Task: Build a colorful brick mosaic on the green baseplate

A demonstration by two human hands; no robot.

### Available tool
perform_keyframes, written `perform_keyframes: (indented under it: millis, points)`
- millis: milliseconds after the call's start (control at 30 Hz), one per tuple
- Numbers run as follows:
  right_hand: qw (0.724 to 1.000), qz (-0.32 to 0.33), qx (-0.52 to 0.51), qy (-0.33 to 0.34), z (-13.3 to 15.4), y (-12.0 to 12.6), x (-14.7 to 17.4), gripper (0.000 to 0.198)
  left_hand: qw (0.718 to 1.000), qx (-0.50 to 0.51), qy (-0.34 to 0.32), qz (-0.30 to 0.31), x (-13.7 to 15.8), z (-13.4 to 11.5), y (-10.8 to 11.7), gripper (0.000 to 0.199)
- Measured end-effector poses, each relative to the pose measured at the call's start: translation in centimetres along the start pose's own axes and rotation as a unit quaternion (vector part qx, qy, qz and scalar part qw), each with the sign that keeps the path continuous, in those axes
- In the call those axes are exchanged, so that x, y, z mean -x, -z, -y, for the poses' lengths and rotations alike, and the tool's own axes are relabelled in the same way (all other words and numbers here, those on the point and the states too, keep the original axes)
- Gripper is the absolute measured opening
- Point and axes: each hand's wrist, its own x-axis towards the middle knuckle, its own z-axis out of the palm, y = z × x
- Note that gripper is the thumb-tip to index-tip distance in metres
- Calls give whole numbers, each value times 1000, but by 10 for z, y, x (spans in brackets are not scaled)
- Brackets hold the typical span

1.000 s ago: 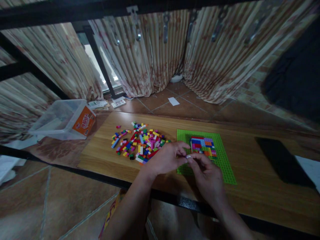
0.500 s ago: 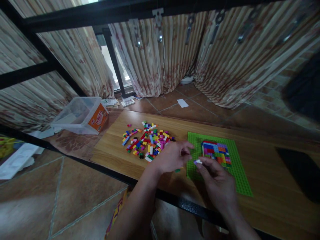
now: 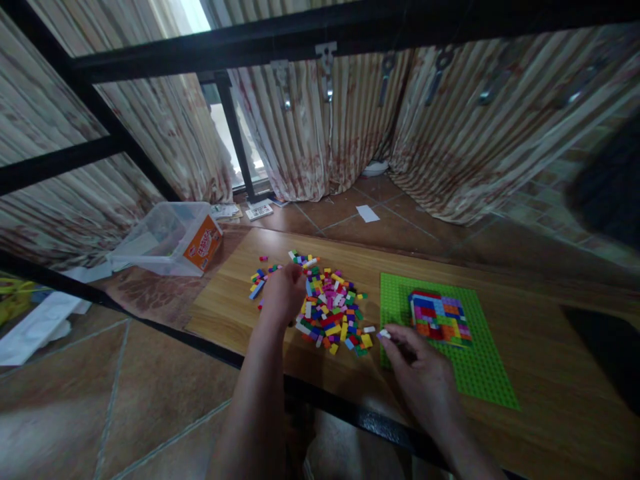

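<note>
Over the left part of a loose pile of toy bricks (image 3: 330, 300) is my left hand (image 3: 284, 293), palm down. Its fingers curl together toward the bricks, and whatever they pinch is hidden behind the hand. My right hand (image 3: 425, 370) pinches a small white toy brick (image 3: 385, 334) with a purple part on it between thumb and fingertips. It is held at the left edge of a green baseplate (image 3: 493, 373). On that plate stands a low block of multicoloured bricks (image 3: 440, 317), just beyond my right hand.
The wooden table (image 3: 225, 300) carries the pile and plate, with a black flat object (image 3: 605, 353) at its right. A clear plastic bin (image 3: 165, 243) with an orange label stands past the left end. A black metal bar (image 3: 300, 43) crosses above, before striped curtains (image 3: 320, 147).
My left hand has moved left, away from my right hand, to the brick pile. My right hand has shifted slightly left and down, still pinching the white and purple brick. The view has tilted slightly.
</note>
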Motion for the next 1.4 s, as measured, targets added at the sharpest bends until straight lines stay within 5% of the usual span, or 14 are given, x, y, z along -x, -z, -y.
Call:
perform_keyframes:
  millis: [233, 1033, 1133, 1233, 1400]
  points:
    - [999, -18, 25, 22, -2, -7, -7, 28, 997, -52, 57, -6, -21, 28, 9, 26]
    - [995, 45, 35, 82, -4, -9, -8, 19, 998, 19, 20, 53, -34, 19, -5, 20]
    - [995, 39, 37, 88, -4, -10, -8, 18, 986, 138, -1, 90, -30, 16, -2, 19]
    - [994, 28, 24, 102, -1, -10, -7, 18, 945, 275, -53, 168, -20, 6, -2, 15]
    - [994, -17, -4, 110, 8, -6, -8, 20, 905, 286, -149, 278, 8, -23, -15, 15]
